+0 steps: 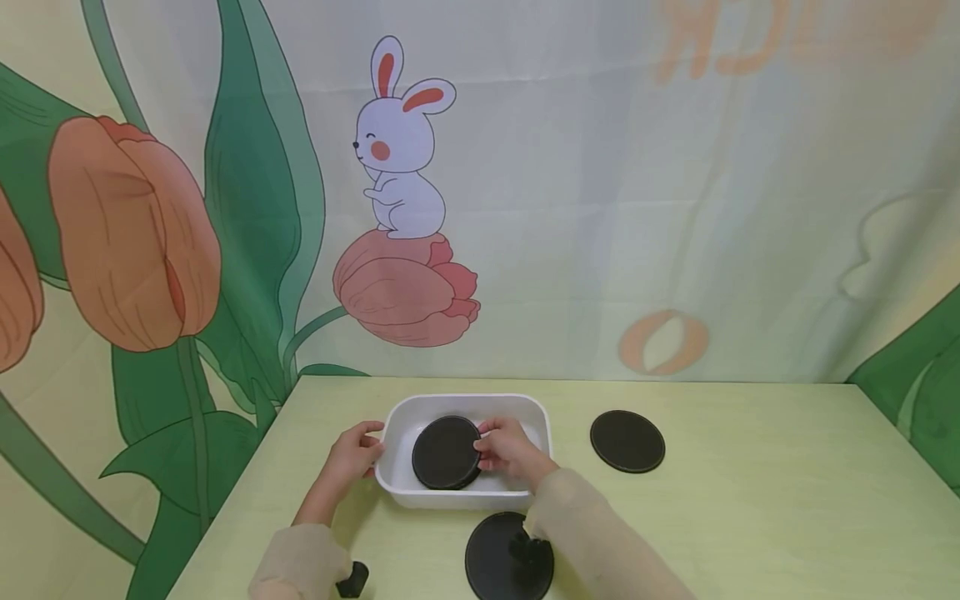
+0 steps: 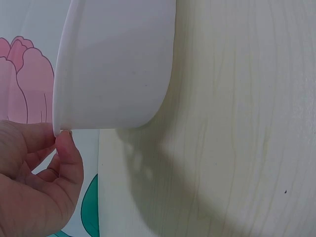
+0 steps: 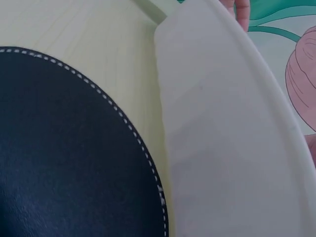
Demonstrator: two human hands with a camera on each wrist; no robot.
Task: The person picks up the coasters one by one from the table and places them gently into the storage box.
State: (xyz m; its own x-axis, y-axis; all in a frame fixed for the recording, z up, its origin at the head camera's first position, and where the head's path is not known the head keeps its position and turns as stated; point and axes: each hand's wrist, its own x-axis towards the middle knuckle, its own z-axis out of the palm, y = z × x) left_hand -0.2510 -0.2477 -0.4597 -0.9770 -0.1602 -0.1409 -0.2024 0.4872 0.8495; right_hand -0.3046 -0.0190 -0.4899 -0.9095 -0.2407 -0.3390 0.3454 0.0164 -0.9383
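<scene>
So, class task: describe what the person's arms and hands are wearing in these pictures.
Both forearms are covered by loose, pale beige sleeves reaching the wrists. The left hand and right hand are bare: no gloves, and no rings or markings can be made out. A small black object sits under the left sleeve.

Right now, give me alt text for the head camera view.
A right hand holds a round black mat inside a white rectangular plastic tub while the left hand grips its rim. Two more black mats lie on the pale green table.
</scene>
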